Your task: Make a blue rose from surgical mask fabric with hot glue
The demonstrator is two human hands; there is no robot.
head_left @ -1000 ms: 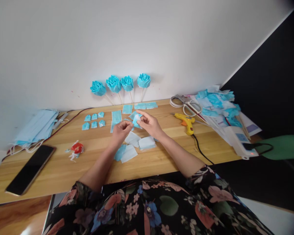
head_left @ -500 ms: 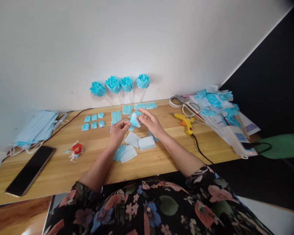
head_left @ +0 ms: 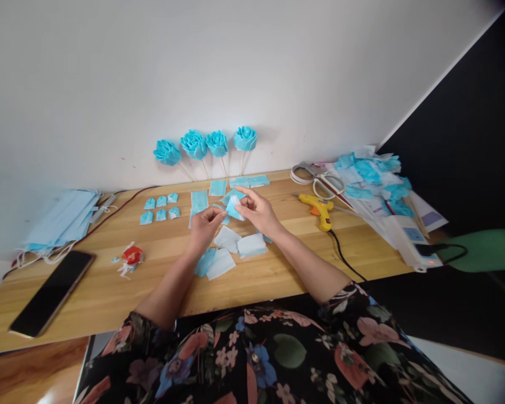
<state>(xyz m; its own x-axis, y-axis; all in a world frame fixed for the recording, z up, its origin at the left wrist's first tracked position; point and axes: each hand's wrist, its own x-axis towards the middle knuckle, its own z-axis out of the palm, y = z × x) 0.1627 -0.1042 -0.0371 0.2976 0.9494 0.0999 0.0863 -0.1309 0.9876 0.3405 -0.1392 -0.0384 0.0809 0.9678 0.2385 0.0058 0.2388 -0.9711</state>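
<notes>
Between my hands, above the table, is a small folded piece of blue and white mask fabric (head_left: 234,208). My left hand (head_left: 207,223) pinches its left corner with thumb and forefinger. On the other side my right hand (head_left: 256,213) grips its right edge, thumb in front. Below them lie white and blue fabric pieces (head_left: 252,245), some overlapping. Just behind are flat blue rectangles (head_left: 199,201). To the left sit several small folded blue petals (head_left: 161,215) in two rows.
Several blue fabric flowers (head_left: 193,145) on sticks lean against the wall. At right lie a yellow glue gun (head_left: 320,209), scissors (head_left: 328,185), fabric scraps (head_left: 372,174) and a power strip (head_left: 412,247). At left are face masks (head_left: 65,219), a phone (head_left: 53,294) and a red-wrapped item (head_left: 132,256).
My right thumb has come down over the front of the folded fabric piece, which has turned slightly. My left hand keeps its pinch almost in the same place.
</notes>
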